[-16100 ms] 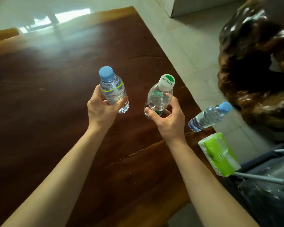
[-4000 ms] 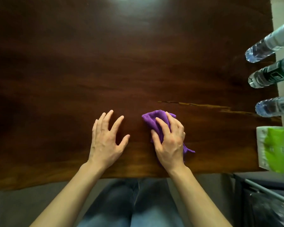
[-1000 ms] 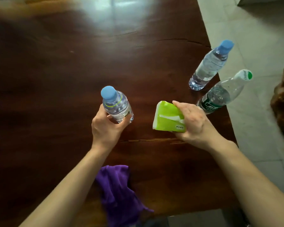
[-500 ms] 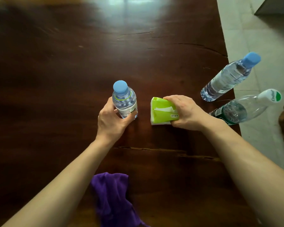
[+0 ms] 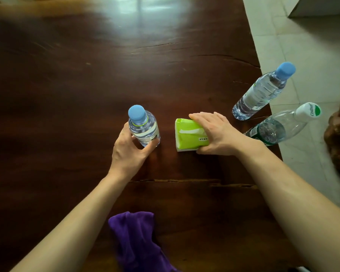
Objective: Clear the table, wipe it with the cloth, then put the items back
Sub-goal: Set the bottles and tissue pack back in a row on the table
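Green tissue pack lying flat mid-table, pressed down under the right hand, fingers curled over its far and near edges. Soft, light, crushable: best taken by the long sides, gently. Just beside, blue-capped water bottle upright in the left hand, wrapped low around the barrel; probably full, slick plastic. Two more bottles near the table right edge. Purple cloth slumped at the near edge.
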